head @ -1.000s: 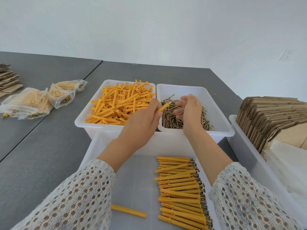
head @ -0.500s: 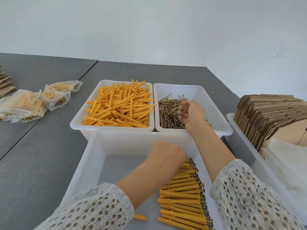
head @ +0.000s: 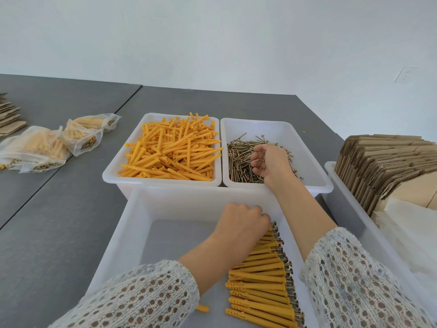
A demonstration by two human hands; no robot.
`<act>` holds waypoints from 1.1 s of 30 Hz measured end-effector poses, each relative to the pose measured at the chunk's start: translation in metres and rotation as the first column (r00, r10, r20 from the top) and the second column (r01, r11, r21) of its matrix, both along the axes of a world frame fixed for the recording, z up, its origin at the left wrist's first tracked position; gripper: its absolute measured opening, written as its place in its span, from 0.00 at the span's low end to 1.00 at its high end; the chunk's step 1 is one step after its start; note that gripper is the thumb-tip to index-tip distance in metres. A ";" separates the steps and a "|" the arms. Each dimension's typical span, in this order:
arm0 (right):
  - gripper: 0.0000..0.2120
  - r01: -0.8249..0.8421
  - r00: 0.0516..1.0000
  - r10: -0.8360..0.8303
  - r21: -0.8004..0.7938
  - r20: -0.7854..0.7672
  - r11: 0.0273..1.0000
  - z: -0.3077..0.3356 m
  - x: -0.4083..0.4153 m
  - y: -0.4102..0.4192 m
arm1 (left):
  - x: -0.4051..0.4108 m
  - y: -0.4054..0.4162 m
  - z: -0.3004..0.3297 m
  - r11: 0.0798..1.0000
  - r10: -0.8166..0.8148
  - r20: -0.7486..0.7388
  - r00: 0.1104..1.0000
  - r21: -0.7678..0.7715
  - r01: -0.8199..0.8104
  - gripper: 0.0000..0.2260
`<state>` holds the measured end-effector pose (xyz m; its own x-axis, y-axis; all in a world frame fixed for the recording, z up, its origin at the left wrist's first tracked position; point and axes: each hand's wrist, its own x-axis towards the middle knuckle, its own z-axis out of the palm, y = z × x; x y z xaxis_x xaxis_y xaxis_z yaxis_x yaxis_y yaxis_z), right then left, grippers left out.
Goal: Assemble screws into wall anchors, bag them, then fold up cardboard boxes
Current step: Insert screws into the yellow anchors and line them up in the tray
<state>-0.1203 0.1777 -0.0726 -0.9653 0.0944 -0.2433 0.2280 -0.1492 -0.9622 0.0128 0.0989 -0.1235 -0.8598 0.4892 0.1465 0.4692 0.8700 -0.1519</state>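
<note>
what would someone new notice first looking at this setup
Probably the heap of loose orange wall anchors in the far left white bin, bright against the grey table. Next to it, the right hand reaches into the bin of brass-coloured screws. In the near bin the left hand rests at the top of a neat row of assembled anchors with screw heads sticking out on the right.

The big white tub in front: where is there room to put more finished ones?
The near tub is bare on its left half, between its left wall and the row of finished anchors. The left hand sits at the row's far end. The right side is crowded, and one loose anchor lies near the sleeve.
</note>
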 end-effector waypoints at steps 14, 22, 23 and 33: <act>0.11 0.061 0.980 0.046 0.513 -0.192 0.856 -0.011 -0.002 0.003 | -0.008 -0.021 0.031 0.961 0.077 -0.394 0.916 0.275 0.037 0.06; 0.12 -0.275 0.889 0.409 0.955 0.207 0.113 -0.022 -0.004 -0.001 | -0.033 -0.080 0.031 0.845 0.467 -0.209 0.859 0.392 -0.364 0.15; 0.12 -0.288 0.883 0.411 0.952 0.224 0.099 -0.022 -0.003 -0.003 | -0.035 -0.083 0.029 0.813 0.515 -0.098 0.852 0.373 -0.448 0.18; 0.11 -0.348 0.881 0.376 0.932 0.287 0.104 -0.017 0.000 -0.005 | -0.044 -0.089 0.030 0.836 0.463 0.200 0.864 0.226 -0.500 0.20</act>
<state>-0.1204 0.1730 -0.0892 -0.9614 -0.1294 -0.2429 -0.0560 0.9561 -0.2875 -0.0311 0.0094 -0.0936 -0.9964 -0.0322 0.0785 -0.0205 0.9892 0.1452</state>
